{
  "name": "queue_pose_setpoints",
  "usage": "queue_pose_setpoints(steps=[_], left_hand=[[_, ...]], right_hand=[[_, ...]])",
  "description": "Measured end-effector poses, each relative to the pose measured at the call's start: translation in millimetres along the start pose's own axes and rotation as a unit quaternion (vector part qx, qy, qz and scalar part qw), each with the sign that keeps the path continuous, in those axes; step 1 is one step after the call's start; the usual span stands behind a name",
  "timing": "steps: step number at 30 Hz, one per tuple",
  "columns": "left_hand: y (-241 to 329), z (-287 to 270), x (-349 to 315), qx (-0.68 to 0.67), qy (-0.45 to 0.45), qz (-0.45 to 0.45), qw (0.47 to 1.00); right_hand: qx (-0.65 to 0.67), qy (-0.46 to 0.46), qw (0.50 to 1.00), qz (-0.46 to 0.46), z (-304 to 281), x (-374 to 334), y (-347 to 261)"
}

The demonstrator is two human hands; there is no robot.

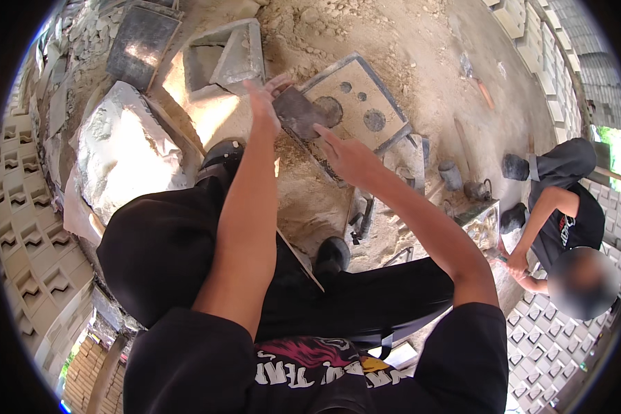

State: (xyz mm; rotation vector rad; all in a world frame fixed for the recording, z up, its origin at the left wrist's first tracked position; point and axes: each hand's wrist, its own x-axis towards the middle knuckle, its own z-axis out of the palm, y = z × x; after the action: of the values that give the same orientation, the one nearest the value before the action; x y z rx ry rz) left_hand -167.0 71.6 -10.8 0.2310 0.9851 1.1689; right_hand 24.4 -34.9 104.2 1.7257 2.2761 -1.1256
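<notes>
A dark, flat, roughly square plate (pixel 295 110) is held between my two hands, over the near left edge of a framed mould. My left hand (pixel 263 105) is at the plate's left edge, its thumb raised and its other fingers partly hidden behind the plate. At the lower right edge, my right hand (pixel 348 157) grips the plate with its fingertips. The mould (pixel 386 93) has a dark frame around a sandy, level surface. Dark round spots of different sizes show on that surface, one of them partly covered by the plate.
A grey concrete block (pixel 245 58) lies left of the mould, near a dark board (pixel 143 45) and a white powder heap (pixel 127 138). A trowel (pixel 479 81) and a metal cup (pixel 450 176) are to the right. Another person (pixel 566 207) works at the far right.
</notes>
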Motion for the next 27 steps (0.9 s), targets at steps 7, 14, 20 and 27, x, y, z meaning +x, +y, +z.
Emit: queue_pose_setpoints(steps=[7, 14, 20, 27], left_hand=[[4.4, 3.6, 13.2, 0.188, -0.05, -0.038, 0.98], [-21.4, 15.4, 8.1, 0.425, 0.128, 0.19, 0.875], [-21.8, 23.7, 2.5, 0.444, 0.188, 0.189, 0.856], [-15.1, 20.5, -3.3, 0.459, 0.207, 0.164, 0.848]], right_hand=[[-0.073, -0.127, 0.985, 0.089, -6.4, -186.9, 93.3], [0.017, 0.052, 0.998, 0.036, -51.5, -53.9, 43.3], [0.0, 0.0, 0.997, 0.082, -17.7, -20.5, 58.9], [-0.041, -0.03, 0.998, 0.042, -49.4, -154.8, 106.0]])
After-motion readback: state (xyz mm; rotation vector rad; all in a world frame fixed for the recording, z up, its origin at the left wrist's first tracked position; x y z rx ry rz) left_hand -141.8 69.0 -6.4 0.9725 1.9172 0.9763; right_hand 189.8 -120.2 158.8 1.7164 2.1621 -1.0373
